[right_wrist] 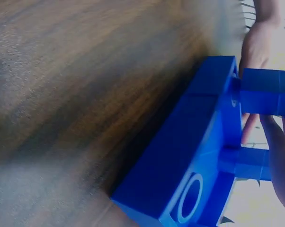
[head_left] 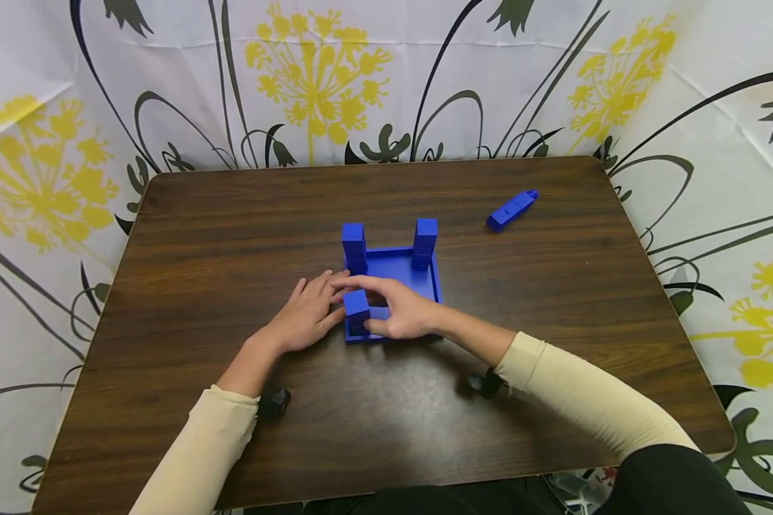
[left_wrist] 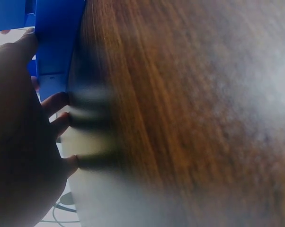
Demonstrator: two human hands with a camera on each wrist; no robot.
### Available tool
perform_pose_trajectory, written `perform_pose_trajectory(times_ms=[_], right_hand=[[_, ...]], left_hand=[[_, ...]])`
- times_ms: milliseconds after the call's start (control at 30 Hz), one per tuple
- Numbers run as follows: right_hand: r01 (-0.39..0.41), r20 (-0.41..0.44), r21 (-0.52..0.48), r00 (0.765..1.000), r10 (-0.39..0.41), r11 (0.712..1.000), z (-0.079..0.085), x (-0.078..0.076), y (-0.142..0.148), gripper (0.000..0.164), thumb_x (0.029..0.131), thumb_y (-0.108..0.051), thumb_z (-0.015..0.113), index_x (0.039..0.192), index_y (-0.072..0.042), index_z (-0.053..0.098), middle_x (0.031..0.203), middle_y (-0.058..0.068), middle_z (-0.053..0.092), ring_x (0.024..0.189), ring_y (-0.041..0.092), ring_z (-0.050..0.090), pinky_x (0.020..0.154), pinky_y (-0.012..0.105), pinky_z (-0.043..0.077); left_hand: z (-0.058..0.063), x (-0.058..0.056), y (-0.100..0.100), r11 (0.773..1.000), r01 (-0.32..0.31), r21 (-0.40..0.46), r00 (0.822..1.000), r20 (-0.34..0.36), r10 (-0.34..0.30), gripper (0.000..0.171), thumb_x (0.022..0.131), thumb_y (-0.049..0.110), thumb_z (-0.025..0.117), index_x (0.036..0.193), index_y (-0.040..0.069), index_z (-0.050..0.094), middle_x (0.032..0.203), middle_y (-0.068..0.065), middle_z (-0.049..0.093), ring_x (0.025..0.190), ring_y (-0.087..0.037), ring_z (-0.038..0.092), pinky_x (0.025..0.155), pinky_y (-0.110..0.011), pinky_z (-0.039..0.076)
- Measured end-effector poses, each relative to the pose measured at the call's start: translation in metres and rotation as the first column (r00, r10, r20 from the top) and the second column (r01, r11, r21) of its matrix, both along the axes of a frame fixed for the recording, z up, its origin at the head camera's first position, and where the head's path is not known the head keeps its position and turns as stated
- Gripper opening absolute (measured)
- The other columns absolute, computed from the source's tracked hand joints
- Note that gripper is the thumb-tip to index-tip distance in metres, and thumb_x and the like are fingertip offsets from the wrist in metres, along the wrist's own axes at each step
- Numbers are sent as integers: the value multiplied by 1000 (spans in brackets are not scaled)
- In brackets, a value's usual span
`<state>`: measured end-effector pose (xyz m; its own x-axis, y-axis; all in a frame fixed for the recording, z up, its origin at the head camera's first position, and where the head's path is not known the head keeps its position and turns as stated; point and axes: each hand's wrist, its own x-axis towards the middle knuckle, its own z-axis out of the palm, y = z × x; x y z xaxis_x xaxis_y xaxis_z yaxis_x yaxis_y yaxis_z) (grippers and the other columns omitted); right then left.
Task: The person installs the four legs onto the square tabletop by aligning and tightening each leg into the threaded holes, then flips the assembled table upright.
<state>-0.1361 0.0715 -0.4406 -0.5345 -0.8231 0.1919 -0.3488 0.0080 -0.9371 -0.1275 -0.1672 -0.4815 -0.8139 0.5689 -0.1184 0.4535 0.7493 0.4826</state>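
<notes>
A square blue tray [head_left: 439, 286] with a low rim lies on the table in the head view. Blue block posts stand at its back left [head_left: 353, 247] and back right [head_left: 425, 243]. My right hand [head_left: 407, 309] reaches across the tray and grips a third blue post [head_left: 356, 309] at the front left corner, thumb on the near side and fingers behind. With its fingers extended, my left hand [head_left: 304, 316] lies by the tray's left side, thumb against the blue wall [left_wrist: 57, 52]. At another tray corner the right wrist view shows a round ring socket [right_wrist: 190, 198].
A loose blue block piece [head_left: 512, 210] with a small knob at one end lies at the back right of the brown wooden table [head_left: 245, 229]. A flower-patterned cloth [head_left: 412, 79] hangs behind and beside the table. Dark wrist-worn devices [head_left: 274, 403] sit under both forearms.
</notes>
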Motion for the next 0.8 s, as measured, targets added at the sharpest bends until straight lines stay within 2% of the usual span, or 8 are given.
perform_pose_trajectory(times_ms=[67, 167, 333, 533, 667, 800], right_hand=[[-35, 28, 5, 999, 35, 999, 2, -1, 1, 68, 83, 15, 61, 147, 1, 39, 141, 23, 50, 132, 36, 45, 109, 37, 35], [-39, 37, 76, 999, 36, 996, 6, -2, 3, 63, 87, 9, 65, 145, 0, 43, 143, 20, 48, 133, 30, 46, 107, 31, 37], [-2, 49, 146, 999, -5, 989, 11, -4, 4, 58, 86, -1, 74, 139, 1, 49, 141, 17, 51, 130, 19, 49, 101, 31, 44], [93, -5, 171, 996, -93, 981, 10, -4, 0, 49, 79, -9, 83, 121, -5, 60, 118, 6, 63, 113, 15, 57, 90, 29, 51], [174, -50, 169, 985, -167, 970, 9, -1, -4, 46, 72, -14, 89, 109, -10, 62, 103, 1, 62, 100, 14, 57, 81, 26, 54], [225, -102, 179, 972, -210, 958, 7, 1, -8, 46, 69, -20, 91, 102, -13, 60, 98, -1, 61, 96, 12, 56, 78, 27, 55]], left_hand=[[-1, 1, 0, 1000, 0, 4, 1000, 1, 0, 65, 104, 36, 47, 158, 16, 18, 159, -14, 22, 148, -34, 12, 112, -65, 4], [-1, 1, -1, 1000, -1, 14, 1000, 4, 0, 66, 103, 33, 49, 158, 16, 17, 158, -16, 23, 148, -34, 13, 112, -65, 4], [-2, 0, -2, 1000, 0, 23, 1000, 5, 0, 65, 104, 35, 47, 158, 18, 16, 158, -17, 24, 148, -34, 13, 112, -65, 4], [-3, -1, -2, 1000, -6, 21, 1000, 0, 6, 65, 104, 44, 42, 158, 19, 16, 158, -18, 24, 148, -34, 14, 112, -64, 4], [-2, -1, -1, 1000, -11, 7, 1000, 2, 11, 65, 104, 45, 41, 157, 18, 16, 158, -16, 23, 148, -32, 14, 113, -63, 4], [-1, -1, -1, 1000, -12, 2, 1000, 14, 12, 65, 104, 44, 42, 158, 17, 16, 158, -16, 23, 148, -32, 13, 113, -63, 4]])
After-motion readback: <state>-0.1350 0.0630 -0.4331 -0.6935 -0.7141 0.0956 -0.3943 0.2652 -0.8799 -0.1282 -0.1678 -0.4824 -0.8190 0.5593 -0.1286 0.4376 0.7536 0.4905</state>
